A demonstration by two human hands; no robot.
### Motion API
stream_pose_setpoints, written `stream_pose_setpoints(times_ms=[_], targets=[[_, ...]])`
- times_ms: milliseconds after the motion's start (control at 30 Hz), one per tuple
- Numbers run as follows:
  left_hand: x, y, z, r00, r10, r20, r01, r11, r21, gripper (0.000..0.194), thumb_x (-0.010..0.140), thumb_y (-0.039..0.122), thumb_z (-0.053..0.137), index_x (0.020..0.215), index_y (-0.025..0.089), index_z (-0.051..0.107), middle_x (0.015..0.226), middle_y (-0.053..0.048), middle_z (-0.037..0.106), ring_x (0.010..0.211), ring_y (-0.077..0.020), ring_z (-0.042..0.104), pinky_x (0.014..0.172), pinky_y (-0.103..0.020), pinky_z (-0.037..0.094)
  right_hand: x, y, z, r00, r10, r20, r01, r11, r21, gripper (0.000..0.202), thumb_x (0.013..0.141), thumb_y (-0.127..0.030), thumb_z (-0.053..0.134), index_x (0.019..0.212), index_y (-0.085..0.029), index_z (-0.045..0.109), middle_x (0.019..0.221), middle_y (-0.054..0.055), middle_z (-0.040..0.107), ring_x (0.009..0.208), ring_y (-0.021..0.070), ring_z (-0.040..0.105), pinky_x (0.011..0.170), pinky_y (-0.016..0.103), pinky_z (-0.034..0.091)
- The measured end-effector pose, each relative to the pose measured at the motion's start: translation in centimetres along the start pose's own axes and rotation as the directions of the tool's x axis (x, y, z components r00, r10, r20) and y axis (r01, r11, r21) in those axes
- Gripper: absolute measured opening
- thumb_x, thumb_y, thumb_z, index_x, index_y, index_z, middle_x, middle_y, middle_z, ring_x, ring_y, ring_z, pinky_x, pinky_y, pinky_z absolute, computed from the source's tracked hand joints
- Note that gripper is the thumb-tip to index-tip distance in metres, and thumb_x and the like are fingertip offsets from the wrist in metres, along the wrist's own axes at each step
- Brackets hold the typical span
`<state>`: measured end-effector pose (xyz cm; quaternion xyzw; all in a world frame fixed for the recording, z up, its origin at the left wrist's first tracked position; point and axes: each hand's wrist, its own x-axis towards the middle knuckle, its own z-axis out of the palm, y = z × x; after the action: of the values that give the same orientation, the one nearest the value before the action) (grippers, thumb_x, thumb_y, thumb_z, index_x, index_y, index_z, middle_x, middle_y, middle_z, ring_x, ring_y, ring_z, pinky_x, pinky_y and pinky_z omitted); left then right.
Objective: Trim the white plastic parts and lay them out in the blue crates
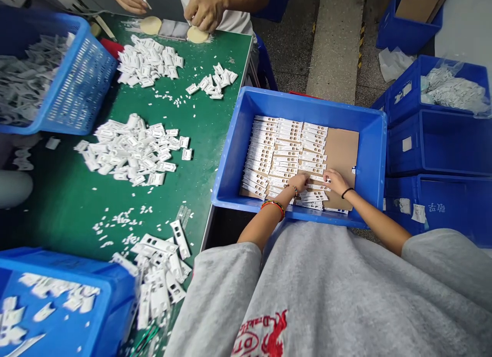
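Observation:
Both of my hands are inside a large blue plastic bin, low over its contents. A white plastic strip with cut-out holes spans the gap between them. My left hand has its fingers closed at the strip's left end, and my right hand pinches the right end. Similar white strips lie in three columns on a cardboard sheet that lines the bin. A few strips sit loosely near my wrists. My fingertips are small in view and partly hidden.
On the green table at left lie piles of white plastic pieces and scattered chips. A blue basket and a blue tray stand there. Across it, another person's hands work. Stacked blue bins stand at right.

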<state>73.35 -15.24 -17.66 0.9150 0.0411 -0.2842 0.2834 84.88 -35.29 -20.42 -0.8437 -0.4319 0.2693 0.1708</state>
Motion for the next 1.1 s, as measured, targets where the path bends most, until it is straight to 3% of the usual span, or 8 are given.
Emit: stream_pose_setpoints(times_ms=[267,600,867,1100], targets=[[-0.3,0.1,-0.1,0.999,0.048,-0.006,-0.047,0.993,0.108,0.033,0.095,0.034,0.062,0.123,0.016,0.060,0.127,-0.010,0.060,0.113,-0.0244,0.061,0.096,-0.047,0.054,1.1,0.0,0.1,0.996,0.049,0.077,-0.046,0.998,-0.039,0.031,0.097,-0.037,0.060,0.121,-0.017,0.061,0.120,0.008,0.064,0.101,0.0200,0.065,0.087,0.041,0.057],[-1.9,-0.8,-1.0,1.000,-0.002,-0.019,0.005,0.986,0.164,0.032,0.096,0.036,0.060,0.121,0.016,0.061,0.123,-0.010,0.063,0.107,-0.0220,0.063,0.091,-0.044,0.056,0.8,-2.3,1.0,0.997,0.061,-0.042,-0.065,0.992,-0.106,0.029,0.097,-0.036,0.060,0.120,-0.017,0.061,0.118,0.008,0.064,0.097,0.0188,0.065,0.083,0.039,0.058],[-0.7,0.3,-0.2,0.999,-0.024,-0.039,0.029,0.992,0.122,0.031,0.096,0.035,0.061,0.120,0.016,0.061,0.123,-0.010,0.062,0.109,-0.0229,0.063,0.094,-0.045,0.055,0.0,-2.4,-1.0,0.998,-0.048,-0.049,0.039,0.984,-0.176,0.029,0.096,-0.037,0.061,0.118,-0.017,0.062,0.121,0.008,0.063,0.106,0.0216,0.063,0.091,0.044,0.055],[-2.1,-1.7,-2.2,0.981,-0.107,-0.162,0.118,0.991,0.061,0.024,0.097,0.027,0.055,0.117,0.015,0.062,0.116,-0.010,0.064,0.106,-0.0209,0.062,0.091,-0.038,0.053,0.6,-3.5,-0.2,0.992,-0.124,0.002,0.123,0.976,-0.179,0.028,0.096,-0.036,0.061,0.117,-0.017,0.063,0.120,0.008,0.063,0.103,0.0204,0.063,0.087,0.041,0.056]])
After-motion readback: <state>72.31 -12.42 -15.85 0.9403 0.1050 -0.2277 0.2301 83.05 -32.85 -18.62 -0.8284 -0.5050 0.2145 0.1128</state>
